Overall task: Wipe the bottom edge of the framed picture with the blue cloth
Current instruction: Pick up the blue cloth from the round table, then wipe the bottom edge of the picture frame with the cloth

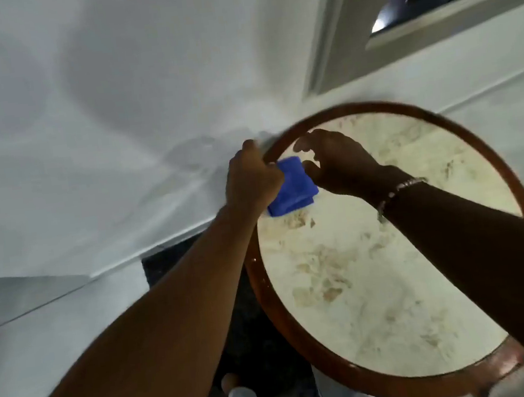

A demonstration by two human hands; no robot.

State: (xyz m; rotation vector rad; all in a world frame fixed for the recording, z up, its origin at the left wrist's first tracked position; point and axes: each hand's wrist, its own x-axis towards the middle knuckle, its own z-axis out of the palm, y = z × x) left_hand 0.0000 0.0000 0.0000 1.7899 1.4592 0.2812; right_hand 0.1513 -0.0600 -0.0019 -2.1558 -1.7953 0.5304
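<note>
1. At the round counter [392, 281] rim, I see my left hand [252, 180] closed on the blue cloth [291, 185].
2. Right hand [337, 161] half open, empty, just beside cloth.
3. Framed picture [428, 12] above counter, well apart from cloth.

**Blue cloth and framed picture**

Blue cloth [291, 186]: folded into a thick pad, centre of frame, lying on the pale marbled worktop just inside its brown rim. Framed picture [422, 16]: upper right of frame, pale wide frame around a dark glossy pane, tilted in view, well apart from the cloth.
</note>
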